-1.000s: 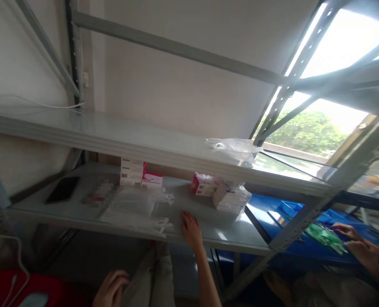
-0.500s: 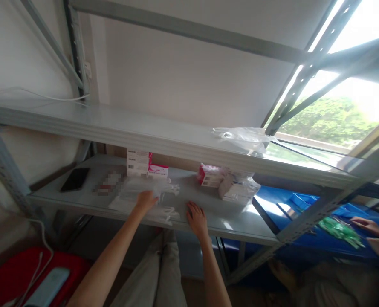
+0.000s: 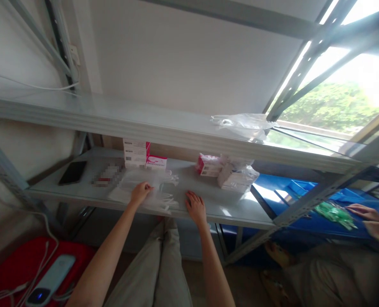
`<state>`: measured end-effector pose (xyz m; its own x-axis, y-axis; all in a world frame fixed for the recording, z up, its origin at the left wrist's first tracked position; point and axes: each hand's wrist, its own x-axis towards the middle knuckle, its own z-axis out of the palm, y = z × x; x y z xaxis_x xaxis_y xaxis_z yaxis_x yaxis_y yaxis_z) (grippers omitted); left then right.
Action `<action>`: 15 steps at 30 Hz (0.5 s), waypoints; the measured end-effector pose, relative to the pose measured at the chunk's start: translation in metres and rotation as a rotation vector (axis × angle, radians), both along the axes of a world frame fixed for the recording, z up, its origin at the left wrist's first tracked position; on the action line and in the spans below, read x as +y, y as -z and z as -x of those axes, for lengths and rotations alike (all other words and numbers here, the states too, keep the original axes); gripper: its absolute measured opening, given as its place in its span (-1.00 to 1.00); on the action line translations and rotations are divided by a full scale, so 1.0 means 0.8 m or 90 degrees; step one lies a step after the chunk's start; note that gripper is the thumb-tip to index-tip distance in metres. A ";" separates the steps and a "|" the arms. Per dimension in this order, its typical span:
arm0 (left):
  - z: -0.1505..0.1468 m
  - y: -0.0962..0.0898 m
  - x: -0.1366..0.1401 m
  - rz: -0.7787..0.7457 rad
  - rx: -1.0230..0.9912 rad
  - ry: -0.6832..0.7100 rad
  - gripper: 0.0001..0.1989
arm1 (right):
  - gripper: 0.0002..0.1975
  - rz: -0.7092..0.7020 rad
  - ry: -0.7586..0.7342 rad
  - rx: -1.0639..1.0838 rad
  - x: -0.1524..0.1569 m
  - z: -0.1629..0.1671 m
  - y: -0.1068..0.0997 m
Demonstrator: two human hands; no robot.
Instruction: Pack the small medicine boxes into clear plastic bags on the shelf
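Your left arm reaches up and inward, and your left hand (image 3: 140,193) is bent over the plastic bag (image 3: 160,187), thumb and fingertips pinched together on its film. Your right arm comes up straighter; your right hand (image 3: 196,207) lies palm down to the right of the bag, fingers loosely spread on the lower shelf (image 3: 189,181), nothing in its grasp. Your two hands are well apart.

The bag lies flat near the shelf's front edge, handles pointing right; you cannot tell whether it is one layer or several. Just behind it you have one small pink-and-white box (image 3: 156,162) and one tall white stack (image 3: 134,152), its boxes hard to count. Farther right of the bag sit two wrapped bundles, one pink-and-white bundle (image 3: 210,167) and one larger white bundle (image 3: 237,177). Left of the bag lie one pixelated item (image 3: 108,175) and, beyond it, one dark phone (image 3: 73,172).
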<state>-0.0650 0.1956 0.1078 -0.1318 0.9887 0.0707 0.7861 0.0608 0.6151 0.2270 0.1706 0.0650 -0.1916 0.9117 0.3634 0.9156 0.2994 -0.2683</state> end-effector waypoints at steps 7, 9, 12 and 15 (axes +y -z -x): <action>0.004 0.001 -0.001 -0.017 -0.007 -0.032 -0.80 | -0.60 0.005 0.006 0.010 -0.001 0.001 -0.002; 0.005 0.000 -0.002 -0.055 -0.001 -0.034 -0.84 | -0.60 0.000 0.004 0.011 -0.001 0.001 -0.002; 0.009 -0.006 -0.003 -0.137 -0.019 -0.037 -0.88 | -0.61 -0.006 0.001 0.013 -0.002 0.002 -0.002; 0.017 -0.022 -0.005 -0.177 -0.096 -0.024 -0.89 | -0.61 -0.004 -0.003 0.021 -0.002 0.002 -0.002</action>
